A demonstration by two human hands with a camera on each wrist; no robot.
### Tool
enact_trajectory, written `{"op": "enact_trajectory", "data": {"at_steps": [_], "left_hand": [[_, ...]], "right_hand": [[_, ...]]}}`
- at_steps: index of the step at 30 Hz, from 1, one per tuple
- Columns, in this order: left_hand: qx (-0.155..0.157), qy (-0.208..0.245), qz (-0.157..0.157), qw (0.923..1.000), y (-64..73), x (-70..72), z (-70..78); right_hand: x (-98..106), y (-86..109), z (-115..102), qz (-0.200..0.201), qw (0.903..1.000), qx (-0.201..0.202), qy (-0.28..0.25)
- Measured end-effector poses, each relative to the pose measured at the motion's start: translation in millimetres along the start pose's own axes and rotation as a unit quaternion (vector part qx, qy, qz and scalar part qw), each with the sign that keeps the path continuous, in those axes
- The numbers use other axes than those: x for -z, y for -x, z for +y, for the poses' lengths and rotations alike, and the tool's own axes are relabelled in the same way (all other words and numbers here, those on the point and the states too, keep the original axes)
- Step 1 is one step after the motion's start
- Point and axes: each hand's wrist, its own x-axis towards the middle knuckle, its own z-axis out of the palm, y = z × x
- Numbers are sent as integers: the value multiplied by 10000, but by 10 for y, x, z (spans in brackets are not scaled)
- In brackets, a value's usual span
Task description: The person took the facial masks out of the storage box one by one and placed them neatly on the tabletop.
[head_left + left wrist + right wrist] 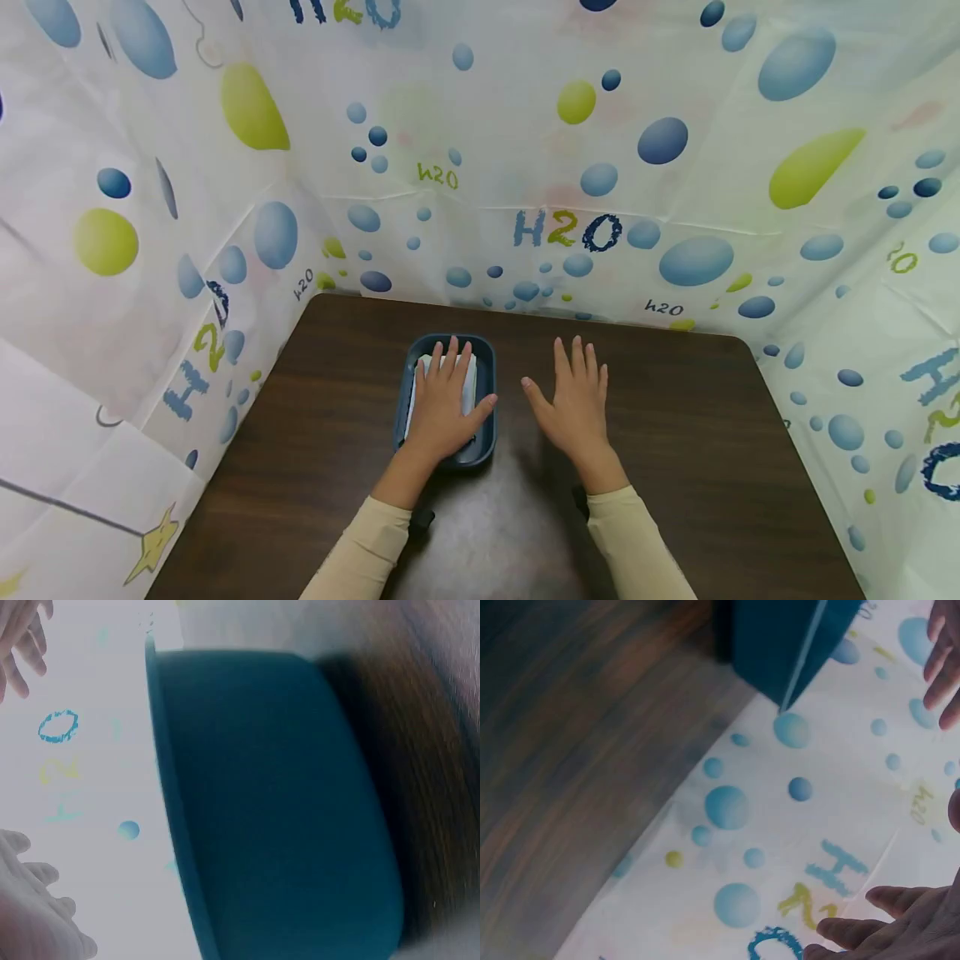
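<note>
A dark blue rectangular tub (pixel 486 442) with rounded corners stands on the brown table, left of the middle. Inside lies a white, flat, folded-looking item (pixel 470 385), partly covered by my left hand (pixel 444 408). That hand is spread over the tub, fingers straight and thumb out to the right. From the left wrist view, the tub's side wall (pixel 270 802) fills the middle, with the fingers above rim height at the left edge. To the right of the tub, my right hand (pixel 576 408) hovers with straight fingers and holds nothing.
The dark wooden table (pixel 690 442) has its far edge close to a white sheet (pixel 495 108) printed with blue and green drops and H2O lettering. More of this sheet hangs at both sides. Pale long sleeves (pixel 367 542) cover both forearms.
</note>
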Motion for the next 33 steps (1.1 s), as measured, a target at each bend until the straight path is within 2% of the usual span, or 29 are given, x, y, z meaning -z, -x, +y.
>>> {"op": "enact_trajectory", "data": {"at_steps": [5, 12, 21, 24, 33], "left_hand": [[34, 679, 305, 9972, 5, 107, -129], [146, 1297, 864, 9877, 58, 222, -272], [241, 1722, 1055, 9791, 219, 186, -491], [347, 1808, 982, 9780, 279, 158, -552], [475, 1840, 847, 9781, 460, 7, -727]], "right_hand": [[-6, -79, -167, -43, 9976, -8, -691], [-63, -176, -438, -98, 9853, 57, -1706], [-361, -221, -715, -253, 9665, -36, -2553], [-510, -214, -767, -279, 9559, -159, -2921], [-939, -135, -878, -554, 9159, -1046, -3837]]}}
